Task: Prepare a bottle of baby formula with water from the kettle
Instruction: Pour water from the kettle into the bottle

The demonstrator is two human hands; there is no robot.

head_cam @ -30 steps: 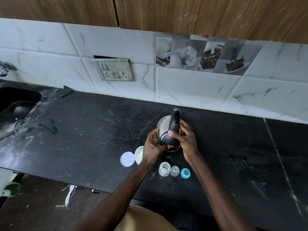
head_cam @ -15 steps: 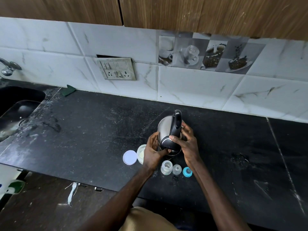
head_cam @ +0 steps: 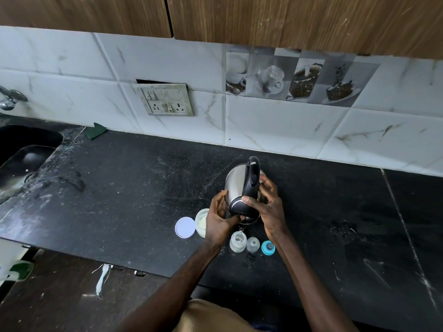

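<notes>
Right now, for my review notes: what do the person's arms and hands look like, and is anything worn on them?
Both forearms are bare to the bottom edge of the frame: no sleeves, gloves or watch. No rings or bracelets are visible on the left hand or the right hand. Tan fabric shows at the bottom centre, between the arms.

A black stone counter (head_cam: pixel 119 200) runs along the tiled wall, dusted with pale powder and streaks, most thickly toward its left end, where a sink (head_cam: pixel 21 152) is set into it. Far left, against the wall, lies a green scrap (head_cam: pixel 96 131). Near the front edge, a white round lid (head_cam: pixel 184 227) lies flat, touching an open tub (head_cam: pixel 201 221) of pale powder on its right. Further right stands an open baby bottle (head_cam: pixel 238 242), then a clear cap (head_cam: pixel 253 244) just beside it, then a blue ring with a teat (head_cam: pixel 268 247).
</notes>
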